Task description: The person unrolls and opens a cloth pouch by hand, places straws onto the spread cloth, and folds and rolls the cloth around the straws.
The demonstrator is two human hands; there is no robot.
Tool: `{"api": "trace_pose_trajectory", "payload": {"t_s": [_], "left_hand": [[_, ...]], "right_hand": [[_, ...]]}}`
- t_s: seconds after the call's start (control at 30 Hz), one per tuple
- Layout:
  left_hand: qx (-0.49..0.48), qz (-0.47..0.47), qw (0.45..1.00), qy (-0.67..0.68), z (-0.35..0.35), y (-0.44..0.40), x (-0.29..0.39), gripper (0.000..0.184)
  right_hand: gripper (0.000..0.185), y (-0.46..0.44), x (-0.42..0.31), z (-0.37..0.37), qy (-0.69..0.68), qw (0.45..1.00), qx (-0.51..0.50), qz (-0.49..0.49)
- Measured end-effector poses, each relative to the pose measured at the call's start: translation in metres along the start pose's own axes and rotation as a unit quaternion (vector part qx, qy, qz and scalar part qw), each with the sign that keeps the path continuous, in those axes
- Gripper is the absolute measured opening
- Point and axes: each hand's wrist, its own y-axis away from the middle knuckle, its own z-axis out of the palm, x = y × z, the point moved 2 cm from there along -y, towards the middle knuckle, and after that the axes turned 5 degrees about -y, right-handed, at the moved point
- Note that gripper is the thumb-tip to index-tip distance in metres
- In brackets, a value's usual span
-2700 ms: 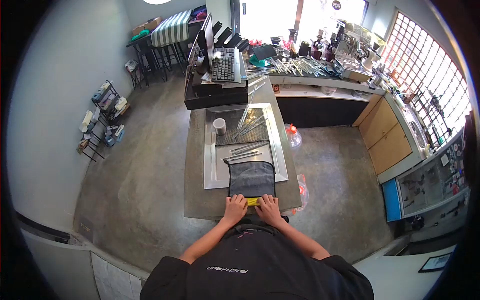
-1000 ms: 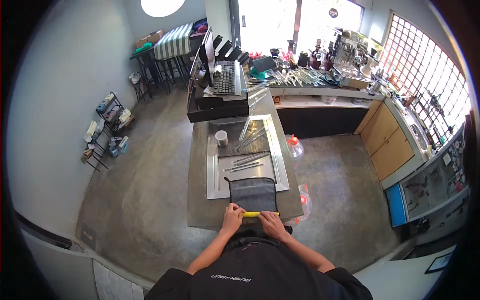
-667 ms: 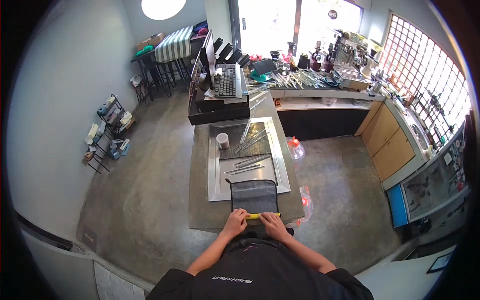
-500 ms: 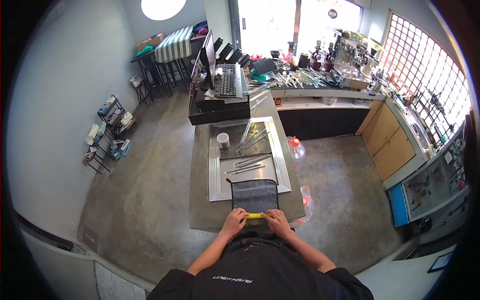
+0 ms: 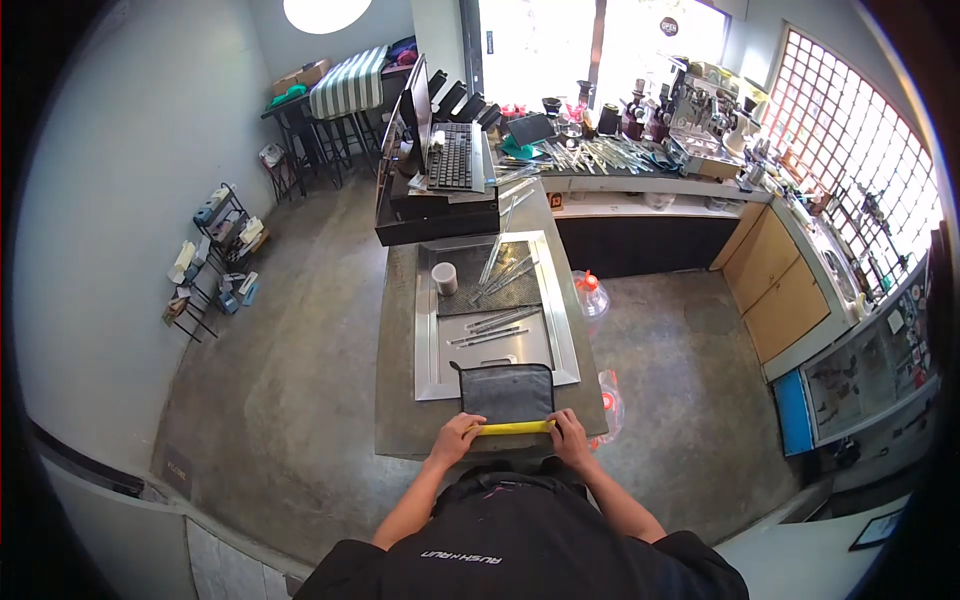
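Note:
A dark grey cloth (image 5: pixel 506 390) with black edging lies flat over the near rim of a metal-framed tray and the counter's front. Along its near edge runs a yellow strip (image 5: pixel 514 428), which looks like a fold or roll of the cloth. My left hand (image 5: pixel 459 438) pinches the strip's left end with closed fingers. At the opposite end, my right hand (image 5: pixel 570 437) grips the corner the same way. Just beyond the cloth, several thin clear-wrapped sticks (image 5: pixel 490 332) lie in the tray (image 5: pixel 425 340).
A white cup (image 5: pixel 445 280) stands on the tray's dark mesh mat. Behind are a keyboard (image 5: pixel 455 160) and monitor (image 5: pixel 418 105) on a black stand. Clear bottles with red caps (image 5: pixel 592 290) stand right of the counter. An espresso machine (image 5: pixel 700 115) sits on the back counter.
My hands have moved apart towards the ends of the yellow strip, so more of it shows. The cloth's far edge has shifted slightly nearer, uncovering a slot in the tray.

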Motion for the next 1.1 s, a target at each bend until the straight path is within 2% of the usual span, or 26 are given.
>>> {"api": "trace_pose_trajectory", "payload": {"t_s": [0.17, 0.3, 0.37, 0.4, 0.47, 0.5, 0.6, 0.73, 0.8, 0.83, 0.9, 1.03, 1.1], "left_hand": [[0.032, 0.019, 0.999, -0.025, 0.009, -0.002, -0.009, 0.013], [0.022, 0.014, 0.999, -0.032, 0.005, 0.005, -0.004, 0.015], [0.015, 0.068, 0.997, -0.041, 0.001, 0.008, -0.003, 0.021], [0.007, 0.067, 0.995, -0.068, -0.003, 0.010, 0.000, 0.029], [0.018, 0.073, 0.993, -0.096, -0.010, 0.011, 0.004, 0.030], [0.030, 0.081, 0.989, -0.121, -0.012, 0.012, 0.003, 0.031], [0.023, 0.072, 0.982, -0.171, -0.010, 0.011, 0.000, 0.029], [0.005, 0.046, 0.988, -0.145, -0.010, 0.001, -0.014, 0.024], [0.024, 0.005, 0.999, -0.031, -0.012, -0.005, -0.019, 0.022], [0.026, 0.005, 0.999, -0.031, -0.013, -0.007, -0.017, 0.022], [-0.003, -0.072, 0.997, 0.028, -0.013, -0.011, -0.019, 0.017], [0.039, -0.012, 0.998, -0.037, 0.000, -0.010, -0.020, 0.013], [0.065, -0.004, 0.997, -0.044, 0.005, -0.006, -0.019, 0.010]], "right_hand": [[0.011, -0.006, 0.001, 0.004, 0.072, 0.997, -0.039, 0.000], [0.012, -0.005, 0.003, 0.008, 0.100, 0.994, -0.027, -0.031], [0.021, -0.003, 0.007, 0.005, 0.098, 0.993, -0.028, -0.061], [0.021, -0.005, 0.002, 0.000, 0.095, 0.993, -0.026, -0.061], [0.031, -0.004, -0.017, -0.017, 0.126, 0.987, -0.046, -0.094], [0.037, -0.002, -0.011, -0.017, 0.105, 0.990, -0.056, -0.080], [0.035, -0.002, 0.006, -0.016, 0.081, 0.992, -0.071, -0.062], [0.031, -0.009, 0.015, -0.010, 0.044, 0.997, -0.049, -0.040], [0.031, -0.010, 0.017, -0.009, 0.003, 0.997, -0.049, 0.058], [0.031, -0.012, 0.013, -0.008, 0.004, 0.997, -0.050, 0.056], [0.023, -0.013, 0.010, -0.007, -0.074, 0.991, 0.003, 0.116], [0.016, -0.015, 0.010, -0.003, 0.002, 0.990, 0.012, 0.140], [0.013, -0.015, 0.012, 0.001, 0.018, 0.995, 0.030, 0.098]]}}
